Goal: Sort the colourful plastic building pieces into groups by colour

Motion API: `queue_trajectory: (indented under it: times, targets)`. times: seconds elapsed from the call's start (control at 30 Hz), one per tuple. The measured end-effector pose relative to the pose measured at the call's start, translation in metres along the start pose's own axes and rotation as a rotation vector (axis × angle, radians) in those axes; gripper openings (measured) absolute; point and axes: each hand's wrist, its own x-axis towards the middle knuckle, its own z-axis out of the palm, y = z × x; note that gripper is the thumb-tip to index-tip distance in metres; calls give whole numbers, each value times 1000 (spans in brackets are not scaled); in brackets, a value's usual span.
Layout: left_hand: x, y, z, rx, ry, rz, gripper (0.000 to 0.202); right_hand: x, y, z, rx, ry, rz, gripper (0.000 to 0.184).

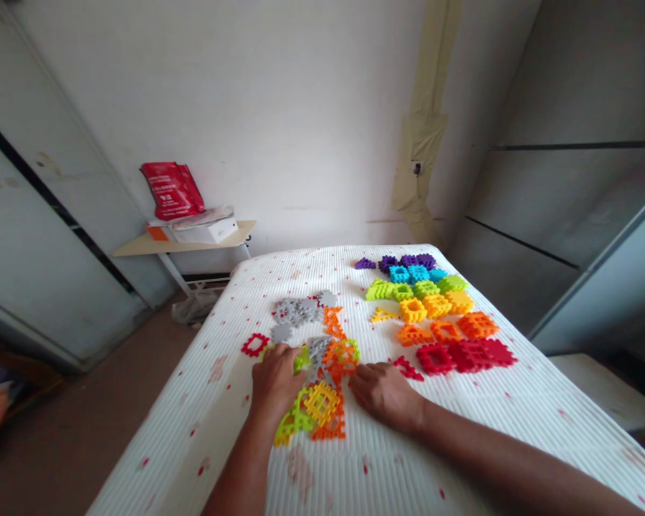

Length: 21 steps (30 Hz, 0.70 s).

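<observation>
My left hand (276, 380) rests on a loose heap of plastic waffle-grid building pieces, its fingers over a lime green piece (302, 359). Whether it grips that piece is hidden. My right hand (387, 394) lies flat and open on the white ribbed bedspread (355, 466), just right of an orange piece (333, 430). A yellow square piece (321, 403) sits in the heap between my hands. Grey pieces (295, 310) lie above it. Farther right, rows of red (465, 355), orange (446, 331), yellow (430, 305), lime (408, 290), cyan (411, 274) and purple (403, 261) pieces are sorted by colour.
The bed stands against a white wall, with grey cabinet doors on both sides. Beyond its far left corner, a small table (183, 245) holds a white box (204, 231) and a red bag (172, 190). Brown floor (112, 408) lies to the left.
</observation>
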Motion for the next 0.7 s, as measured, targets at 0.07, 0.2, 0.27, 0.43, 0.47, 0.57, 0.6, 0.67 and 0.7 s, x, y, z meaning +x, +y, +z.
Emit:
queue_trajectory:
  times: [0.07,0.2,0.27,0.43,0.47,0.57,0.6,0.67,0.7]
  targets:
    - [0,1,1,16,10,1,35,0,-1,3,1,22,-16,22]
    - [-1,4,1,22,76,50,29,0,-2,8,10,52,-18,22]
    - [-1,4,0,-10,125,59,27,0,-2,9,13,68,-18,23]
    - [2,-4,-1,-242,274,-90,29,0,-1,10,49,112,-22,21]
    - [3,-5,-1,-332,310,-124,28,0,-1,9,54,114,-21,20]
    - [3,-5,-1,-720,354,-194,29,1,-2,7,49,95,-21,19]
    - [2,-4,-2,-864,336,-211,32,1,-2,7,46,90,-18,20]
    - [0,0,-3,-1097,283,-240,38,1,-2,7,44,85,-11,20]
    - [-1,3,-3,-1173,264,-251,40,1,-3,7,43,84,-6,20]
